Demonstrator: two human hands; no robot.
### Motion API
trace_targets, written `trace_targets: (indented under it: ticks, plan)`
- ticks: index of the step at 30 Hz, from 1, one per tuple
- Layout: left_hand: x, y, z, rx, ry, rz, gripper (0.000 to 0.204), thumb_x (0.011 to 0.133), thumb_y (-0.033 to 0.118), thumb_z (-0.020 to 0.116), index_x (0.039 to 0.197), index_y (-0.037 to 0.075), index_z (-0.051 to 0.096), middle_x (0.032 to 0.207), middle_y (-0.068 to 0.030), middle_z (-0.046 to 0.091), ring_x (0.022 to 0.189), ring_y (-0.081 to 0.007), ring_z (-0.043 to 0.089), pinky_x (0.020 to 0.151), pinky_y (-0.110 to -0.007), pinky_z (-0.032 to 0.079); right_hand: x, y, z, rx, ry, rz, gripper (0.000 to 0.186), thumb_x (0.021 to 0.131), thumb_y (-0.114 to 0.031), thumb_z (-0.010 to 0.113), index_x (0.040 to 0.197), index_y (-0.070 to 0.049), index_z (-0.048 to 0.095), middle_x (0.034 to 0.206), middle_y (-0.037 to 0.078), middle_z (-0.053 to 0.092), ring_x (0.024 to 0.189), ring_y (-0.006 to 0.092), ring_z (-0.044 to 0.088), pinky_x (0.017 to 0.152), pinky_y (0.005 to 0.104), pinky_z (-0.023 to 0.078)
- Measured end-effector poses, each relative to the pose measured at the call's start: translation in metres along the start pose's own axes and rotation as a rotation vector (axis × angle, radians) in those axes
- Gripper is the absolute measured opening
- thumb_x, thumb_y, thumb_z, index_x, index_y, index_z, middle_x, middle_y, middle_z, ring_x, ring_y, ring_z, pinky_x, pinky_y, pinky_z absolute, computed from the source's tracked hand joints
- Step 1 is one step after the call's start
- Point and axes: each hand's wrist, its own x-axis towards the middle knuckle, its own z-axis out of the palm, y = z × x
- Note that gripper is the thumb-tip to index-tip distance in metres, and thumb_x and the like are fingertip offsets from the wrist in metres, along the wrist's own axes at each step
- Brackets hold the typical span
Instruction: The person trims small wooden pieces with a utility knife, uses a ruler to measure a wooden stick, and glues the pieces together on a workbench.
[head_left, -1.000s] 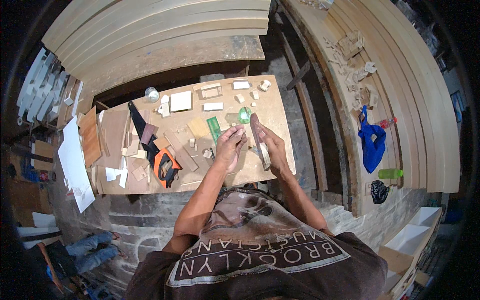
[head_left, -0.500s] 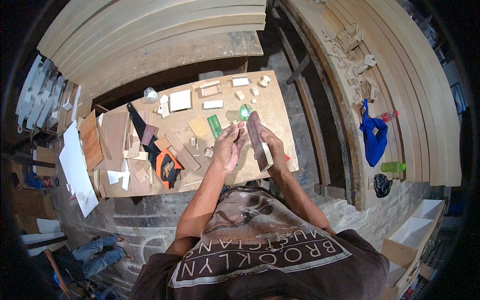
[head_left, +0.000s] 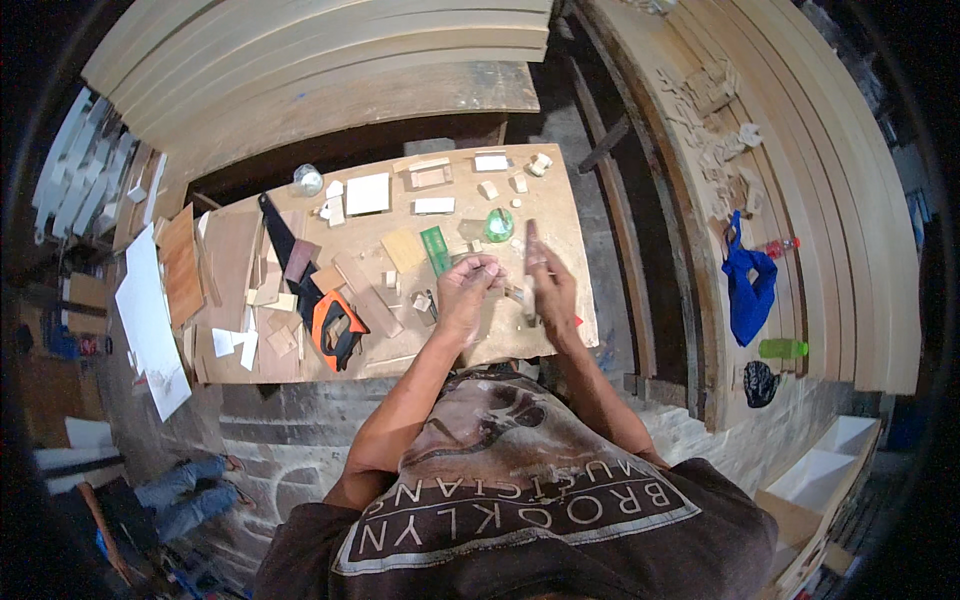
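Observation:
My right hand [head_left: 554, 298] is closed around a sanding block [head_left: 532, 238], a wooden piece faced with brown-purple sandpaper, now turned nearly edge-on. My left hand [head_left: 466, 296] is just left of it, fingertips pinched together; whatever they hold is too small to make out. Both hands are above the near right part of the wooden worktable [head_left: 480, 340]. Just beyond the fingers stands a small green-tinted container [head_left: 498, 225]. A green rectangular piece [head_left: 436, 250] and a yellowish wooden square [head_left: 403, 249] lie left of it.
A handsaw [head_left: 338, 328] with an orange and black handle lies left among wood offcuts [head_left: 366, 290]. White-topped blocks [head_left: 367, 194] and a clear jar [head_left: 307, 181] are at the far side. On the right bench are a blue bag [head_left: 748, 290] and a green bottle [head_left: 783, 348]. A person's legs [head_left: 190, 495] show lower left.
The sanding block has turned from showing its broad face and pale end to nearly edge-on in my right hand. My left hand has shifted slightly right, fingertips drawn closer together.

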Motion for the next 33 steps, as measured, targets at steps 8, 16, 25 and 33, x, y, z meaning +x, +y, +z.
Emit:
trace_targets:
  ticks: [8,16,25,33]
  plan:
    - [-0.013,-0.027,-0.033,0.069,0.108,-0.337,0.019,0.093,0.002,0.059,0.111,-0.005,0.058,0.098,-0.0127,0.068,0.093,-0.0203,0.069,0.077,-0.026,0.056,0.094,0.111,-0.077,-1.029,0.134,-0.412,0.045,0.078,-0.033,0.072,0.117,-0.011,0.063,0.114,0.026,0.059,0.107,0.0427,0.057,0.088,0.0505,0.048]
    - [-0.016,-0.033,-0.074,-0.154,0.326,-0.345,0.028,0.092,0.002,0.060,0.118,-0.007,0.054,0.105,-0.0130,0.064,0.093,-0.0191,0.065,0.077,-0.025,0.055,0.062,0.114,-0.032,-0.848,-0.080,-0.523,0.040,0.081,-0.021,0.075,0.118,-0.009,0.064,0.117,0.017,0.061,0.104,0.0295,0.059,0.086,0.0379,0.050]
    - [-0.001,-0.048,-0.077,-0.211,0.247,-0.370,0.033,0.092,0.006,0.062,0.123,-0.001,0.054,0.106,-0.0084,0.066,0.097,-0.0140,0.064,0.076,-0.024,0.053,0.008,0.096,0.044,-0.130,-0.422,-0.259,0.020,0.093,-0.009,0.065,0.111,0.002,0.065,0.094,0.005,0.067,0.085,0.0123,0.062,0.078,0.0262,0.051]
    - [0.052,-0.054,-0.133,0.718,0.299,-0.161,0.020,0.084,0.007,0.066,0.103,0.002,0.069,0.093,-0.0119,0.072,0.081,-0.0195,0.068,0.068,-0.032,0.052,0.020,0.111,0.006,-0.182,-0.137,-0.045,0.011,0.092,-0.007,0.065,0.097,0.003,0.064,0.082,0.008,0.067,0.074,0.0140,0.063,0.067,0.0275,0.051]
